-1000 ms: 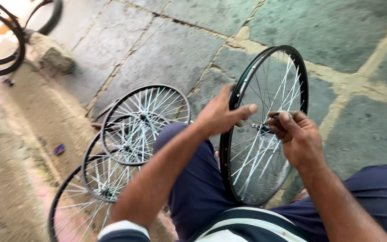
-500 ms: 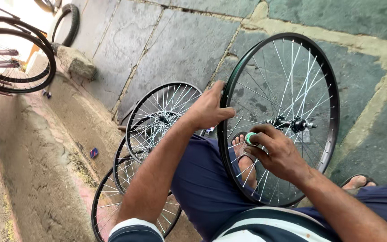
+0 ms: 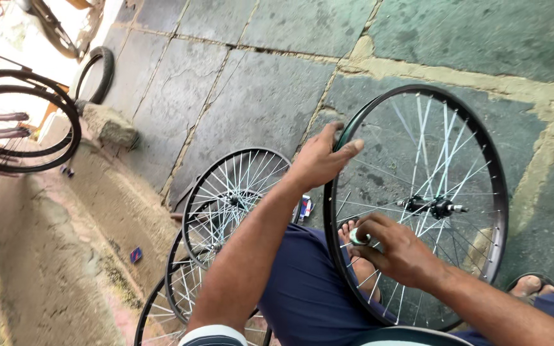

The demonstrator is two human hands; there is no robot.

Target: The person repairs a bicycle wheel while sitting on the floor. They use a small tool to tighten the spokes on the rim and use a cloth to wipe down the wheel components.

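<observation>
Black spoked wheel (image 3: 418,205) is held upright on the lap. Rim gripped by left hand (image 3: 320,161); small green-white tool (image 3: 358,238) pinched in right hand (image 3: 400,250) fingers. Prob. light, stiff; spokes thin, so best held at rim.

Spoked wheel (image 3: 418,205) upright before me, between my knees, on stone floor (image 3: 245,83). My left hand (image 3: 320,160) on its upper left rim; my right hand (image 3: 395,250) low against spokes, small round tool (image 3: 358,238) in fingers. Hub (image 3: 434,207) right of right hand. Stack of wheels (image 3: 226,211) to left, leaning. Loose tyres (image 3: 20,122) far left, behind ledge (image 3: 46,256).
</observation>
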